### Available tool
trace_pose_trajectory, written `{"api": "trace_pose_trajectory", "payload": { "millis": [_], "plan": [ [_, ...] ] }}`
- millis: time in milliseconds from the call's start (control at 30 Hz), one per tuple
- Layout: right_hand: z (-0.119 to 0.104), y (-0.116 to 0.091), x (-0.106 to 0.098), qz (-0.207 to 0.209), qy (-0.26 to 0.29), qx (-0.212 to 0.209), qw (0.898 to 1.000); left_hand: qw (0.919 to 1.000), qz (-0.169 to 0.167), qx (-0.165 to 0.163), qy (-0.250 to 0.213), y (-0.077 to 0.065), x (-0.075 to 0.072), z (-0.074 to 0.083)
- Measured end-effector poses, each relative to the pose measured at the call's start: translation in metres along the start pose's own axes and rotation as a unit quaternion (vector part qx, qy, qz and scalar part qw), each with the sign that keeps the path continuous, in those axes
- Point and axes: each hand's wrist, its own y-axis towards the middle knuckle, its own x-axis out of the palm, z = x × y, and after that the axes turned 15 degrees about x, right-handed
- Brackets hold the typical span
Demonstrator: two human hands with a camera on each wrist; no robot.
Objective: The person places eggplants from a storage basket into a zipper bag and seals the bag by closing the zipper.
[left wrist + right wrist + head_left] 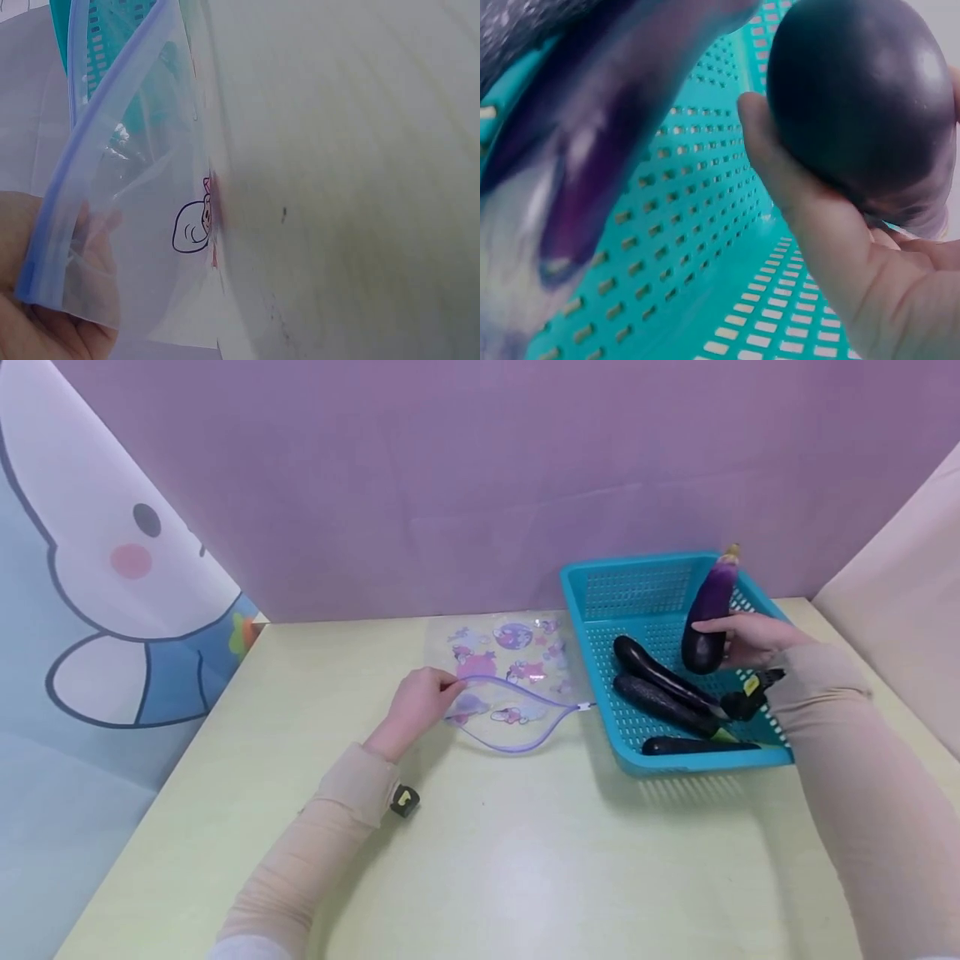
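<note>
My right hand (pixel 753 637) grips a plump dark purple eggplant (pixel 711 610) near its rounded end, stem up, over the right part of a teal basket (pixel 592 693). In the right wrist view, thumb and fingers wrap the eggplant (pixel 859 97). Several longer eggplants (pixel 663 703) lie in the basket below. At the left, my left hand (pixel 422 702) pinches the purple zip edge of a clear printed zip bag (pixel 517 672), whose mouth gapes. Its slider sits at the end by the basket. The left wrist view shows the bag's film (pixel 142 187) in front of the fingers.
The pale table (pixel 480 860) stretches in front of the bag and basket. A purple backdrop (pixel 450 485) rises at the back, a cartoon-printed sheet (pixel 97 610) stands at the left, and a pale sheet (pixel 900 602) borders the right side.
</note>
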Motion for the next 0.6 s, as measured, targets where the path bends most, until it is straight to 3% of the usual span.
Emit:
{"api": "trace_pose_trajectory", "payload": {
  "millis": [233, 600],
  "plan": [
    [-0.0048, -0.0025, 0.003, -0.019, 0.138, -0.003, 0.99, 1.0, -0.002, -0.007, 0.003, 0.0015, 0.0, 0.0008],
    [-0.0079, 0.0001, 0.0057, -0.039, 0.115, 0.007, 0.993, 0.9998, 0.011, 0.007, 0.015, 0.0022, 0.0023, -0.0003]
  ]
}}
